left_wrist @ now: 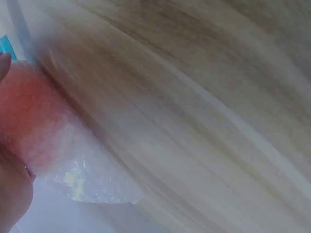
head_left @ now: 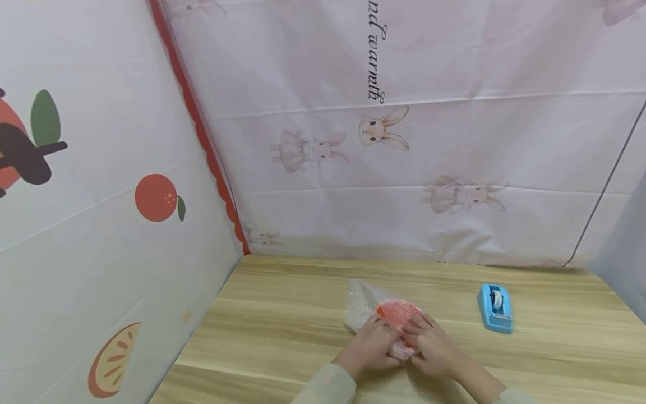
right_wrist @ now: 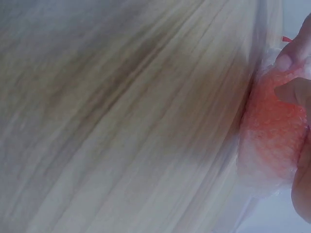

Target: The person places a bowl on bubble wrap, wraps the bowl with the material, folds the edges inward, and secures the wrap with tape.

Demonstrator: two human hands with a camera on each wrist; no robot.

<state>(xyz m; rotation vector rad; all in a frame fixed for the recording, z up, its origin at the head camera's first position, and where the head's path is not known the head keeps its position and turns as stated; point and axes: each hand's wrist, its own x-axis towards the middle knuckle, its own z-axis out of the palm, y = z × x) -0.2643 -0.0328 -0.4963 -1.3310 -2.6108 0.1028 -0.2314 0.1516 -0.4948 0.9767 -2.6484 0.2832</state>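
Observation:
A coral-red object (head_left: 397,313), its kind hidden, lies on the table wrapped in clear bubble wrap (head_left: 359,300). A loose flap of the wrap stands out to its far left. My left hand (head_left: 372,342) grips the bundle from the left, its fingers curled over the wrap. From the right, my right hand (head_left: 435,347) holds the other side. In the right wrist view, thumb and fingers (right_wrist: 294,90) press on the wrapped red surface (right_wrist: 274,121). The left wrist view catches only the edge of the left hand (left_wrist: 14,189) beside the bubble wrap (left_wrist: 92,179).
A blue tape dispenser (head_left: 494,308) with a roll of tape stands right of the hands on the wooden table (head_left: 282,314). A white rabbit-print cloth (head_left: 328,213) hangs behind the table. A fruit-print cloth (head_left: 111,241) closes off the left side.

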